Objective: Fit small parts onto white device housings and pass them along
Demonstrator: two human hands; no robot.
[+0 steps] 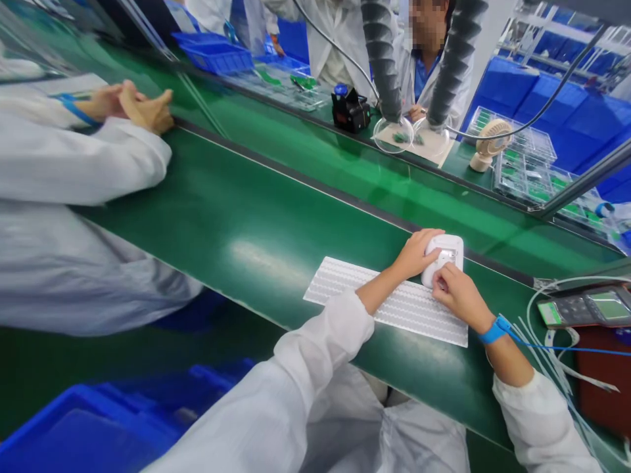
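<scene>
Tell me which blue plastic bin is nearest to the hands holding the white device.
The blue plastic bin at the bottom left, below the green belt; the other blue bin sits far across it.

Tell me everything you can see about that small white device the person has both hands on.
The white device is a small, rounded-cornered casing, seemingly smooth plastic, with a paler rectangular panel on its top face. It lies flat at the far end of a white ribbed sheet on the green conveyor belt. The left hand cups its left side; the right hand, wearing a blue wrist strap, presses fingers against its near edge. Its underside is hidden.
</scene>
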